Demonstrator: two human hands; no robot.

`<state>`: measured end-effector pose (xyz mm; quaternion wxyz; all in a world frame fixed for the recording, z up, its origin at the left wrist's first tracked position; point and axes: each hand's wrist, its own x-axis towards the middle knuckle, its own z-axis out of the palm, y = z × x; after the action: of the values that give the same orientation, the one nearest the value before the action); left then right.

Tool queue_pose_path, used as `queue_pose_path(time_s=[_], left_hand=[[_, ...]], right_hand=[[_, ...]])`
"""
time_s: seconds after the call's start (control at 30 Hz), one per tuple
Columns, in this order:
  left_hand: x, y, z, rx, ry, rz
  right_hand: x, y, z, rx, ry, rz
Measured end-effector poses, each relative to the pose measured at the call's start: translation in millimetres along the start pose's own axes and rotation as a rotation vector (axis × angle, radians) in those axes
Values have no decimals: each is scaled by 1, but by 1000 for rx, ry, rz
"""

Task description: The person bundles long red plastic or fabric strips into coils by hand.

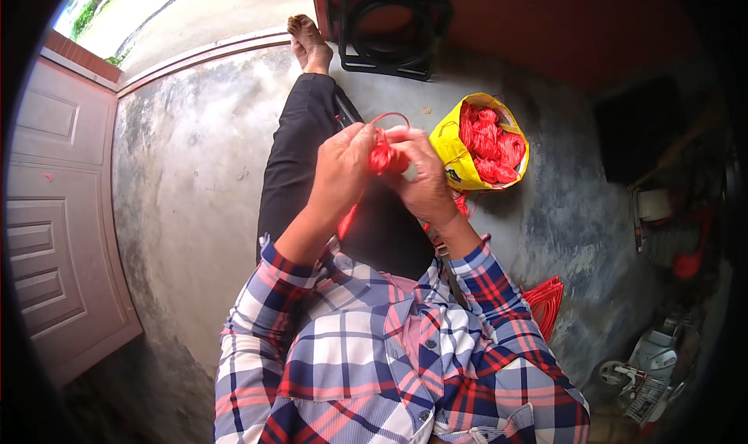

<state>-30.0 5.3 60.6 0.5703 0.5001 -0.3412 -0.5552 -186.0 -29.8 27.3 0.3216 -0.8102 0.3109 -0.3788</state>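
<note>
My left hand (341,166) is closed around a small bundle of red cord (385,157), held above my lap. From the other side my right hand (425,180) grips the same bundle, its fingers bent. Something pale, too covered to name, shows under the right fingers. A thin loop of the cord arches over the top between both hands. More red strand hangs below my left wrist, and some shows beside my right wrist. To the right of my hands stands a yellow bag (447,146) holding several skeins of red cord (492,144).
My outstretched leg (290,144) in dark trousers lies ahead. A black frame (389,31) leans by the red wall. More folded red material (545,304) lies beside my right elbow. A panelled door (58,210) stands left; a white wheeled object (647,370) sits at lower right.
</note>
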Motion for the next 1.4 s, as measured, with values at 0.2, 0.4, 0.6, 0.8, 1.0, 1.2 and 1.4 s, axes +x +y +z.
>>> queue_pose_path(time_s=[0.2, 0.4, 0.6, 0.8, 1.0, 1.2, 1.4], left_hand=[[12, -15, -16, 60, 25, -263], [27, -70, -42, 322, -254, 65], [12, -30, -14, -195, 17, -489], [-28, -59, -14, 668, 61, 395], [-71, -36, 23, -59, -355, -122], [-45, 4, 7, -590, -168, -149], [-30, 2, -23, -751, -196, -131]], right_hand=[[-38, -2, -109, 1458, 471, 331], [-151, 12, -168, 1476, 375, 474], [-210, 20, -92, 850, 177, 1025], [-162, 37, -67, 1389, 210, 876], [-92, -18, -23, 1375, -32, 799], [-37, -16, -20, 1725, -115, 905], [-5, 22, -27, 1365, -285, 690]])
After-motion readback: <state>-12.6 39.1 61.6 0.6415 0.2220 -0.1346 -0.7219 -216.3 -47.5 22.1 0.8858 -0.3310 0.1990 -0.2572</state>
